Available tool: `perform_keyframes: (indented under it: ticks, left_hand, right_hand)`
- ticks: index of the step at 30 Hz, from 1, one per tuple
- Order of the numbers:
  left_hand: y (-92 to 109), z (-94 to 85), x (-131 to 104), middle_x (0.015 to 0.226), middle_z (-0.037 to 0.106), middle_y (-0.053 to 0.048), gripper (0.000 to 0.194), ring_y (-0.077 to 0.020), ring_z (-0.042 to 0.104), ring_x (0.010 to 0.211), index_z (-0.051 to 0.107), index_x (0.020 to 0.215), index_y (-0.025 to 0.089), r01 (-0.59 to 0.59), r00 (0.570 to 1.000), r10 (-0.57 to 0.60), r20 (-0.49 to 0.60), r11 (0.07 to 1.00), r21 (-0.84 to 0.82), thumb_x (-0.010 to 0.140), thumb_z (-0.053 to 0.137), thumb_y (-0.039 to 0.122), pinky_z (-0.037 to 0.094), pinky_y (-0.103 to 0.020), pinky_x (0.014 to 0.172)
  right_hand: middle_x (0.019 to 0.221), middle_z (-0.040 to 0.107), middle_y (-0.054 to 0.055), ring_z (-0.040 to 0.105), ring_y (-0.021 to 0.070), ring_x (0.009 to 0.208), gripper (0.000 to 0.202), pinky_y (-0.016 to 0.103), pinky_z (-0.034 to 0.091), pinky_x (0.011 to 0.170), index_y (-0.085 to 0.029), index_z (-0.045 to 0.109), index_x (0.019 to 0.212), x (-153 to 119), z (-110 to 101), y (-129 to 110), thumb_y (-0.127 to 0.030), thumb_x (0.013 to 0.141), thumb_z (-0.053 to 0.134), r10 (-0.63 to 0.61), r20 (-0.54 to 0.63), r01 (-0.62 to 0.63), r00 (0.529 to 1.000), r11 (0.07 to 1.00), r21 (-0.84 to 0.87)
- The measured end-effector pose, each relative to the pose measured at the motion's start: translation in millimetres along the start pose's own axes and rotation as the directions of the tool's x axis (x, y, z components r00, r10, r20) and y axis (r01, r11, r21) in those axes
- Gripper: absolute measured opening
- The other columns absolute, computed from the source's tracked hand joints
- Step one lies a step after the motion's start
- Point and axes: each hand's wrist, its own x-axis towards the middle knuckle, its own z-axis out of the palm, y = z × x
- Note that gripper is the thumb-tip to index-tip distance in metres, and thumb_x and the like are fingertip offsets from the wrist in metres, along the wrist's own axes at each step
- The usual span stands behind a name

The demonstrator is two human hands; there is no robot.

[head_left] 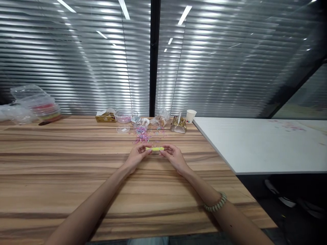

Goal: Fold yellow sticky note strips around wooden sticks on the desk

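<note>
A short, bright yellow strip (155,149) is stretched level between my two hands, just above the wooden table. My left hand (138,154) pinches its left end between thumb and fingers. At the other end, my right hand (173,156) grips it the same way. What the strip is made of is too small to tell. Right behind my fingers lies a loose pile of small pink and purple pieces (142,135), with a few more scattered to the right. A clear plastic bag (141,123) sits at the back of that pile.
Along the back of the wooden table (63,170) stand a gold tissue box (106,117), a clear tub (124,117), a clear lid (123,129), a crumpled bag (163,118), a torn gold box (178,125) and a paper cup (190,116). Plastic-wrapped containers (46,108) lie far left. A white table (268,146) adjoins right.
</note>
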Motion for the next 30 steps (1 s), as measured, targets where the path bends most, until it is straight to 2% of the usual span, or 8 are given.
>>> perform_keyframes:
  ticks: [4,8,14,20,26,30]
  left_hand:
    - [0.0,-0.2,1.1,0.089,0.064,-0.005,0.035,-0.0165,0.057,0.083,0.062,0.089,0.014,-0.048,0.998,0.049,-0.045,0.998,0.028,0.060,0.071,0.031,0.043,-0.027,0.076]
    - [0.9,0.4,1.1,0.090,0.064,-0.006,0.037,-0.0172,0.058,0.083,0.062,0.090,0.014,-0.044,0.998,0.045,-0.049,0.998,0.039,0.058,0.072,0.029,0.043,-0.028,0.076]
    - [-1.2,0.4,0.3,0.099,0.064,-0.008,0.039,-0.0200,0.058,0.094,0.061,0.092,0.014,-0.041,0.999,0.042,-0.009,0.999,0.013,0.057,0.074,0.028,0.043,-0.031,0.084]
    - [-1.8,1.1,-1.0,0.094,0.067,-0.009,0.034,-0.0218,0.059,0.089,0.064,0.086,0.014,0.018,1.000,-0.016,-0.026,0.998,0.060,0.061,0.070,0.035,0.043,-0.033,0.082]
    - [-2.6,0.2,0.7,0.099,0.066,-0.010,0.035,-0.0224,0.058,0.093,0.064,0.087,0.014,-0.017,0.999,0.019,-0.041,0.999,0.042,0.060,0.071,0.035,0.042,-0.034,0.084]
    - [-0.4,0.2,0.1,0.099,0.065,-0.010,0.036,-0.0228,0.058,0.094,0.065,0.085,0.014,-0.017,0.999,0.019,-0.048,0.999,0.049,0.058,0.072,0.035,0.042,-0.034,0.084]
  right_hand:
    - [0.073,0.063,0.001,0.061,0.0143,0.066,0.037,0.027,0.050,0.064,-0.016,0.057,0.088,-2.3,1.1,-1.3,-0.030,0.058,0.072,0.042,0.029,-0.041,0.999,0.999,-0.021]
    - [0.071,0.064,0.003,0.060,0.0135,0.061,0.035,0.027,0.049,0.061,-0.014,0.058,0.087,-1.7,0.8,3.0,-0.034,0.061,0.069,0.096,0.038,-0.094,0.995,0.994,-0.049]
    - [0.067,0.064,0.002,0.061,0.0150,0.060,0.033,0.027,0.048,0.060,-0.015,0.059,0.081,1.2,-1.5,7.0,-0.035,0.058,0.070,0.088,-0.005,-0.088,0.996,0.994,-0.057]
    - [0.064,0.062,0.001,0.061,0.0155,0.062,0.031,0.028,0.048,0.061,-0.015,0.059,0.080,2.0,-3.1,4.7,-0.033,0.057,0.070,0.049,-0.015,-0.050,0.999,0.997,-0.066]
    - [0.071,0.064,0.003,0.061,0.0150,0.061,0.038,0.029,0.049,0.062,-0.015,0.059,0.085,0.4,-0.7,0.7,-0.035,0.057,0.071,0.087,-0.019,-0.087,0.996,0.996,-0.018]
    - [0.069,0.064,0.003,0.060,0.0146,0.060,0.037,0.028,0.049,0.061,-0.014,0.059,0.083,0.2,0.1,0.0,-0.038,0.058,0.071,0.087,-0.020,-0.088,0.996,0.996,-0.025]
